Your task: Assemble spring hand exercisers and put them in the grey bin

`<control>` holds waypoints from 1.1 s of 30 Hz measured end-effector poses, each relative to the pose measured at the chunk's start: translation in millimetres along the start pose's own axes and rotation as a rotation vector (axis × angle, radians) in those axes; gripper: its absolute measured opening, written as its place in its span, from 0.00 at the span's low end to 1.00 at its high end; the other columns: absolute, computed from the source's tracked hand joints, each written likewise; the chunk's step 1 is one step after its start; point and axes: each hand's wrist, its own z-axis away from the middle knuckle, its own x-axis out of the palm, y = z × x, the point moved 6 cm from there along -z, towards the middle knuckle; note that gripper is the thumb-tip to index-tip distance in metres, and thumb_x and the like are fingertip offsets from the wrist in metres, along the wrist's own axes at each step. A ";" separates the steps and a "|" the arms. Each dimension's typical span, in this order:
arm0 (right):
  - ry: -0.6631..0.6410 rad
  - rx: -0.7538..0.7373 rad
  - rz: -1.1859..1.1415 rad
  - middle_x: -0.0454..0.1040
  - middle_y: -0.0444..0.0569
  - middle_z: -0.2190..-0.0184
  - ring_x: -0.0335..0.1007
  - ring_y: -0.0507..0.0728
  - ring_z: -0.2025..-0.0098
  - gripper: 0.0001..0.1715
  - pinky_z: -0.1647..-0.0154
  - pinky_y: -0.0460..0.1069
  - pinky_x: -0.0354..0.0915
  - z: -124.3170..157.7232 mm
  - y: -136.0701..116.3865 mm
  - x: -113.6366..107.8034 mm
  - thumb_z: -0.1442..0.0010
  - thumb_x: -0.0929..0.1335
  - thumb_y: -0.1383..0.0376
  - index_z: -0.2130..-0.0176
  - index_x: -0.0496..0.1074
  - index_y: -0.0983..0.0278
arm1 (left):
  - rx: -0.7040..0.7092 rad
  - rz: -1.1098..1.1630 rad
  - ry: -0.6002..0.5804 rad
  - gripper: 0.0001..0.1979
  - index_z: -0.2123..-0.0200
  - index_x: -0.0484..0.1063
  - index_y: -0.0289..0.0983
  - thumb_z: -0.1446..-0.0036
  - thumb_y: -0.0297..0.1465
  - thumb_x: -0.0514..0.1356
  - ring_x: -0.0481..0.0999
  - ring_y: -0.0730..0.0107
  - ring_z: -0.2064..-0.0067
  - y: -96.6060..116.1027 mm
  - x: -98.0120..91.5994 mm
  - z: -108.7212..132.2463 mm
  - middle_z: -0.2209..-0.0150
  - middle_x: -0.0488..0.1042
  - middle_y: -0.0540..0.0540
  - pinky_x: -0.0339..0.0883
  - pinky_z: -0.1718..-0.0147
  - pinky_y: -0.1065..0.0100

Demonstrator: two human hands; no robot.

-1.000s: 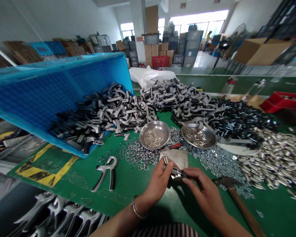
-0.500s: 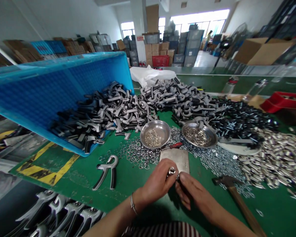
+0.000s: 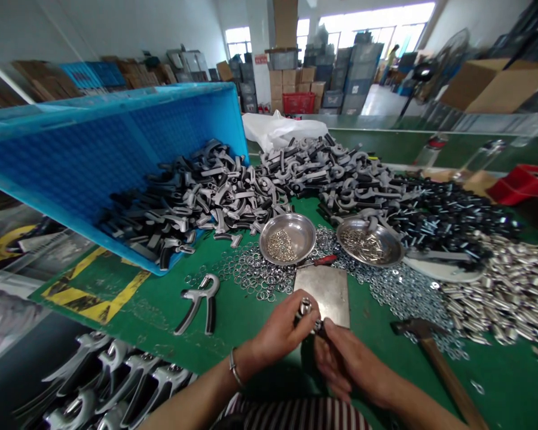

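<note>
My left hand is closed around a shiny silver spring, whose round end pokes up past the fingers. Against it, my right hand pinches a small dark part with a metal piece; the fingers cover most of it. Both hands meet just over the near edge of a flat metal plate. To the left on the green table lies an assembled hand grip strengthener, with grey and black handles and a spring at its top.
A tipped blue crate spills grey-black handles. Two metal bowls hold small parts. Around them lie loose rings, a screwdriver, black knobs with bolts, silver springs and a hammer.
The view has shifted slightly, so the table things sit a little further right. Both hands stay together, and more of the dark part shows between them now.
</note>
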 end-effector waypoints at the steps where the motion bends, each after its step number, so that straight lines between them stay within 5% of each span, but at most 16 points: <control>1: -0.109 0.083 -0.105 0.62 0.39 0.87 0.54 0.52 0.89 0.39 0.84 0.47 0.57 1.0 5.8 8.6 0.35 0.47 0.36 0.70 0.66 0.59 | 0.066 -0.026 -0.037 0.09 0.63 0.69 0.38 0.33 0.35 0.54 0.72 0.66 0.60 4.8 0.6 0.4 0.63 0.74 0.45 0.65 0.56 0.66; 4: -0.139 0.098 -0.051 0.63 0.40 0.87 0.56 0.52 0.89 0.43 0.84 0.47 0.58 0.9 7.1 6.2 0.36 0.46 0.34 0.68 0.68 0.61 | 0.066 -0.088 -0.060 0.09 0.63 0.69 0.37 0.33 0.35 0.54 0.71 0.65 0.59 0.2 3.2 0.0 0.62 0.73 0.44 0.65 0.55 0.65; 8: 0.278 -0.131 0.320 0.75 0.49 0.68 0.70 0.55 0.69 0.32 0.69 0.48 0.65 -0.2 -10.4 -26.3 0.43 0.67 0.36 0.62 0.70 0.61 | -0.161 -0.002 0.063 0.13 0.63 0.67 0.37 0.31 0.38 0.51 0.70 0.68 0.64 -21.3 4.8 1.3 0.66 0.71 0.46 0.66 0.61 0.67; 13: -0.149 0.167 0.048 0.64 0.42 0.85 0.57 0.51 0.87 0.46 0.84 0.47 0.57 -3.1 19.4 3.3 0.34 0.40 0.38 0.72 0.65 0.61 | 0.030 -0.057 -0.078 0.10 0.63 0.68 0.37 0.33 0.37 0.53 0.71 0.66 0.59 -5.7 12.2 3.7 0.62 0.73 0.44 0.65 0.55 0.65; 15: -0.063 0.079 0.105 0.69 0.45 0.81 0.62 0.51 0.83 0.42 0.81 0.46 0.59 -3.8 16.1 -3.3 0.34 0.47 0.36 0.70 0.67 0.62 | -0.029 -0.090 -0.088 0.11 0.64 0.68 0.37 0.33 0.37 0.53 0.71 0.65 0.60 -10.3 13.4 3.5 0.63 0.73 0.44 0.65 0.56 0.65; 17: 0.139 -0.063 0.190 0.74 0.48 0.70 0.68 0.52 0.74 0.32 0.74 0.46 0.62 -2.7 7.3 -17.7 0.38 0.62 0.37 0.65 0.69 0.62 | -0.172 -0.046 0.006 0.13 0.64 0.67 0.37 0.31 0.39 0.50 0.70 0.67 0.64 -21.7 11.4 3.2 0.66 0.72 0.46 0.66 0.61 0.66; 19: 0.222 -0.101 0.182 0.74 0.48 0.69 0.68 0.52 0.73 0.29 0.73 0.46 0.63 -1.0 6.2 -23.3 0.40 0.66 0.39 0.63 0.69 0.61 | -0.209 0.002 0.099 0.14 0.63 0.66 0.37 0.30 0.38 0.48 0.70 0.67 0.64 -25.9 10.5 3.2 0.66 0.71 0.46 0.66 0.62 0.66; 23: -0.077 0.088 -0.032 0.62 0.40 0.86 0.52 0.50 0.89 0.43 0.86 0.45 0.53 -1.7 22.0 -4.3 0.32 0.42 0.39 0.69 0.66 0.62 | 0.078 -0.084 -0.017 0.09 0.61 0.67 0.37 0.31 0.34 0.51 0.70 0.65 0.56 -5.3 19.1 0.4 0.59 0.71 0.43 0.65 0.53 0.65; 25: -0.043 0.052 0.009 0.67 0.43 0.82 0.56 0.49 0.86 0.39 0.86 0.44 0.53 -1.0 18.4 -8.5 0.33 0.48 0.38 0.68 0.67 0.62 | 0.114 -0.097 -0.057 0.08 0.60 0.67 0.37 0.31 0.33 0.51 0.69 0.65 0.55 -0.2 21.0 -0.8 0.58 0.71 0.43 0.65 0.52 0.65; 27: 0.164 -0.096 0.120 0.72 0.46 0.72 0.63 0.49 0.78 0.30 0.80 0.43 0.58 1.6 6.4 -22.6 0.38 0.63 0.39 0.66 0.68 0.62 | 0.039 -0.061 0.020 0.09 0.60 0.66 0.37 0.30 0.33 0.49 0.70 0.67 0.58 -2.9 17.0 -3.0 0.60 0.70 0.44 0.66 0.54 0.66; 29: 0.243 -0.149 0.085 0.71 0.44 0.72 0.60 0.48 0.78 0.27 0.78 0.43 0.59 5.1 2.3 -26.9 0.40 0.67 0.41 0.66 0.67 0.61 | 0.001 -0.049 0.099 0.10 0.61 0.65 0.37 0.29 0.33 0.48 0.69 0.67 0.59 -4.8 14.3 -3.7 0.62 0.70 0.44 0.66 0.56 0.66; 33: -0.063 0.048 -0.221 0.62 0.37 0.84 0.43 0.47 0.89 0.33 0.88 0.44 0.49 7.7 16.8 -6.3 0.32 0.52 0.40 0.62 0.67 0.62 | 0.144 -0.127 -0.020 0.07 0.61 0.66 0.37 0.31 0.31 0.50 0.70 0.65 0.57 4.0 23.5 -2.5 0.60 0.70 0.43 0.66 0.54 0.65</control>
